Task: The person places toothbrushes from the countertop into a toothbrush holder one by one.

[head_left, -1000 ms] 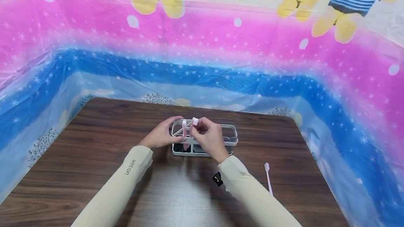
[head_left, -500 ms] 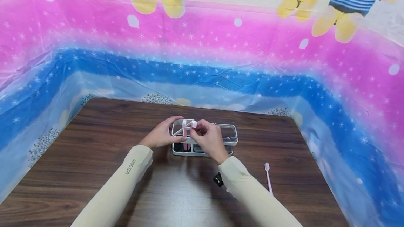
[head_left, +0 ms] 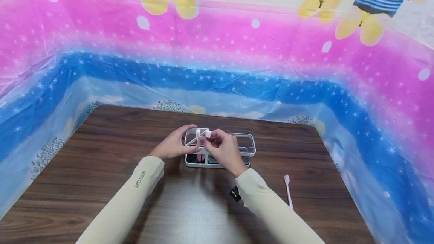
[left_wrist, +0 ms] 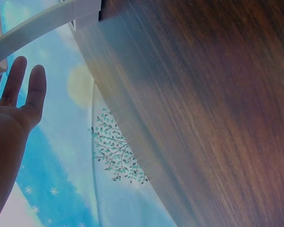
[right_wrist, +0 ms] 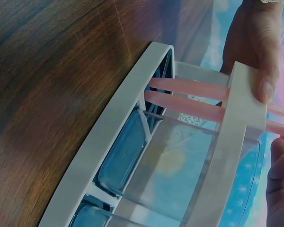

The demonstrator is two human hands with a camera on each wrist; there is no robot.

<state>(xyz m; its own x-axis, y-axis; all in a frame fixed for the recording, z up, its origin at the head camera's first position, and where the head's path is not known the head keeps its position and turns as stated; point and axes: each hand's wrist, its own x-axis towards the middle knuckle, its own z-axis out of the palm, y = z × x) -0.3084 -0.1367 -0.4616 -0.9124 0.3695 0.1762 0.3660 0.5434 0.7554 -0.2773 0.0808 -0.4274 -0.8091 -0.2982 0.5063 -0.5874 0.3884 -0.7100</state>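
Observation:
Near the table's middle stands a white toothbrush holder (head_left: 247, 154) with a two-level frame, clear sides and a dark base. My left hand (head_left: 173, 144) grips its left end, thumb on the front of the upper rail; two of its fingers (left_wrist: 36, 90) stretch out in the left wrist view. One pink toothbrush (head_left: 198, 140) stands upright in the left section. Beside it, my right hand (head_left: 225, 148) pinches a second pink toothbrush (head_left: 208, 134) just below its white bristles. Both pink handles (right_wrist: 189, 87) pass through the upper frame down to the base in the right wrist view.
Another pink toothbrush (head_left: 289, 193) lies on the brown wooden table (head_left: 101, 153), right of the holder and close to the right sleeve (head_left: 268, 202). A patterned pink and blue cloth (head_left: 217, 48) hangs round the table's back and sides.
The toothbrush in my right hand has sunk slightly and its head has shifted a little left, closer to the other brush. My left hand keeps its place on the holder.

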